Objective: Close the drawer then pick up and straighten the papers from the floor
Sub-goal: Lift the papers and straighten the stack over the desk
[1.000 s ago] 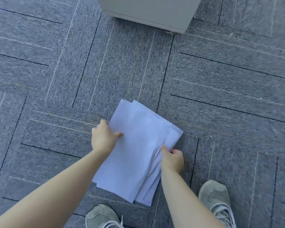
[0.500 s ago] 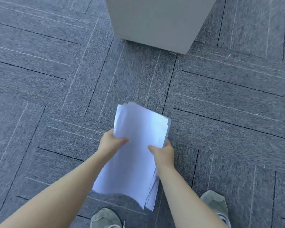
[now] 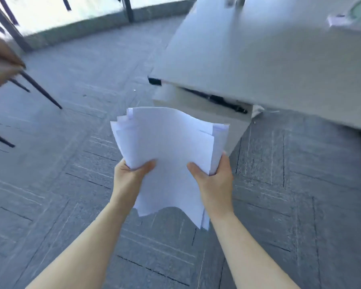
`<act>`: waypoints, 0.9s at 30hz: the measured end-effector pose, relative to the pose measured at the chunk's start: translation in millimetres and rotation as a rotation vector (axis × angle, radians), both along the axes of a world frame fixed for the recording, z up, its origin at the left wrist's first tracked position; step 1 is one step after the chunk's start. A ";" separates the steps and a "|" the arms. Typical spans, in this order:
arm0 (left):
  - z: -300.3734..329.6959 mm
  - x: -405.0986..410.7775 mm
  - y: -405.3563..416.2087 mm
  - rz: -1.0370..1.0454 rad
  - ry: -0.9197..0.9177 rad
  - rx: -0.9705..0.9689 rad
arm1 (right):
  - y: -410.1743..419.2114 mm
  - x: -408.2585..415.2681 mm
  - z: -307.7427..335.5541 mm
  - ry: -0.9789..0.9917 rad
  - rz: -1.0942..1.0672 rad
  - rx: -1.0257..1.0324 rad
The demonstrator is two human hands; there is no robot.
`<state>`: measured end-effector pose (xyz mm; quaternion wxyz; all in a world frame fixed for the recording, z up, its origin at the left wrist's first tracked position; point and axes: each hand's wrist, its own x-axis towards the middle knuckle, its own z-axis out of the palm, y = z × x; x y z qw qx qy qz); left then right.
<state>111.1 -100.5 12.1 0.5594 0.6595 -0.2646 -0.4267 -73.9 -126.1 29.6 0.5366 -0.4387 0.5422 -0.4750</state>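
A loose stack of white papers (image 3: pixel 171 147) is up off the carpet in front of me, its sheets fanned and uneven at the top edges. My left hand (image 3: pixel 131 176) grips the stack's left side, thumb on top. My right hand (image 3: pixel 213 176) grips the right side the same way. Just behind the papers stands the grey drawer cabinet (image 3: pixel 206 113) under a desk; a dark gap shows along its top, and I cannot tell whether the drawer is fully closed.
A grey desk top (image 3: pixel 269 59) spreads over the upper right. Thin dark chair legs (image 3: pixel 40 90) stand at the left. Grey carpet tiles (image 3: pixel 71 184) cover the floor, and a bright window (image 3: pixel 71 11) lines the far wall.
Both hands have lifted the papers off the floor and gathered them into one stack. My view has tilted up from the carpet, so the desk, chair legs and window have come into sight.
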 end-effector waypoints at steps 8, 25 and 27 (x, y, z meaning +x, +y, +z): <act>249.9 -64.4 -135.1 -0.178 -0.016 -0.225 | -98.7 -70.3 249.4 0.033 -0.136 -0.290; 210.5 -266.5 -335.6 -0.270 0.014 -0.044 | -310.0 -298.1 222.8 0.025 -0.098 -0.058; 204.5 -271.5 -343.2 -0.297 0.029 -0.008 | -315.5 -303.7 216.9 -0.006 -0.124 -0.035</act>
